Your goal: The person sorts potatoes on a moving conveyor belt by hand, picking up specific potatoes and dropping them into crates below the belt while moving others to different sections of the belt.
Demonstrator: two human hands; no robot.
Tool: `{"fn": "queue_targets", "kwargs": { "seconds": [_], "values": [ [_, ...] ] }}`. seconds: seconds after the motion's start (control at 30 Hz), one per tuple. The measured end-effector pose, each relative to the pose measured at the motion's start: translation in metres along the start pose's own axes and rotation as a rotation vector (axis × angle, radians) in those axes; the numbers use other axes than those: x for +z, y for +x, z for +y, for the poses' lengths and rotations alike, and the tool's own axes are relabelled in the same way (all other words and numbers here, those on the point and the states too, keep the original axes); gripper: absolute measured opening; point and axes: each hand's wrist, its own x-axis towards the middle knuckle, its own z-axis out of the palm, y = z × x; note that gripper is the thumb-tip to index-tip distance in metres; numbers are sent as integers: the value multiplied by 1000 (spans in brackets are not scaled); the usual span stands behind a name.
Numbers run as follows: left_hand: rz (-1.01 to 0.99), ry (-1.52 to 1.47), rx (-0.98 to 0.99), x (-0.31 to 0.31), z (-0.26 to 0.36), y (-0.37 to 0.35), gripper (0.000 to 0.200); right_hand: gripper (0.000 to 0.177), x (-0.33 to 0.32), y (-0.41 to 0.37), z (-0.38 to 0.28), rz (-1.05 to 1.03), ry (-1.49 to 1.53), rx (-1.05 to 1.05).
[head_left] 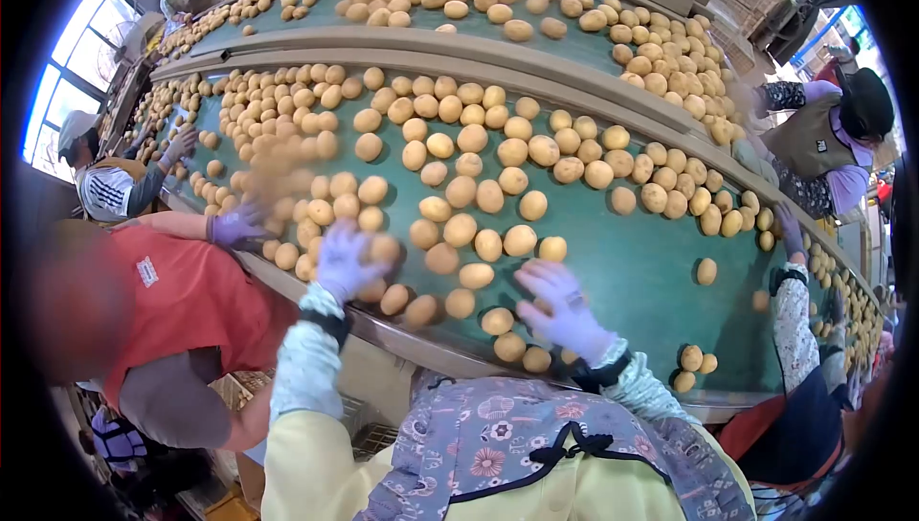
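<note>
Many round, tan potatoes (pixel 489 244) lie loose on a green sorting belt (pixel 641 277). My left hand (pixel 345 262), in a light purple glove, reaches over the near edge with its fingers apart among the potatoes. One blurred potato (pixel 385 249) is right beside its fingers. My right hand (pixel 565 308), gloved the same way, is stretched out palm down over the belt. Near its fingertips are a potato (pixel 552 249) and another potato (pixel 497 321). Neither hand shows a potato held in it, though motion smears the fingers a little.
A metal rail (pixel 450 353) runs along the belt's near side. Beyond a divider (pixel 421 40) lies a second potato lane. To the left, a person in a red vest (pixel 206 296) has a gloved hand (pixel 237 225) over the belt. Another worker's sleeve (pixel 791 325) reaches in at right.
</note>
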Motion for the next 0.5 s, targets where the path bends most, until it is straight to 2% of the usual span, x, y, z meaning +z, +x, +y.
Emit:
{"fn": "queue_targets", "kwargs": {
  "seconds": [0.03,0.07,0.13,0.17,0.2,0.23,0.27,0.3,0.33,0.37,0.4,0.43,0.5],
  "values": [
    [-146,91,-92,-23,-23,22,73,59,-11,-7,5,54,-20,108],
    [-68,299,-138,-24,-36,28,74,60,-24,-15,10,110,-39,215],
    [59,316,-222,-10,-62,49,73,64,-54,-34,15,125,-179,452],
    [246,261,-260,14,-68,58,65,66,-58,-50,24,165,-211,538],
    [323,134,-256,11,-46,66,57,68,-56,-69,32,200,-243,629],
    [467,-2,-86,2,-6,75,53,71,-53,-84,35,180,-234,721],
    [360,-166,-4,-21,41,76,54,71,-44,-91,32,187,-243,730],
    [286,-264,195,-28,76,77,60,72,-34,-95,26,171,-196,753],
    [-80,-438,252,-54,111,76,64,72,-22,-92,18,152,-146,777],
    [-21,-432,404,-47,133,62,75,74,-18,-67,5,152,102,772],
    [-20,-342,536,-26,142,44,88,71,-9,-41,-2,155,-16,704],
    [-133,-362,514,-14,147,30,95,68,-1,-11,-6,158,-134,633],
    [-153,-327,563,-17,148,20,94,61,10,67,-7,279,-335,390]
  ]
}}
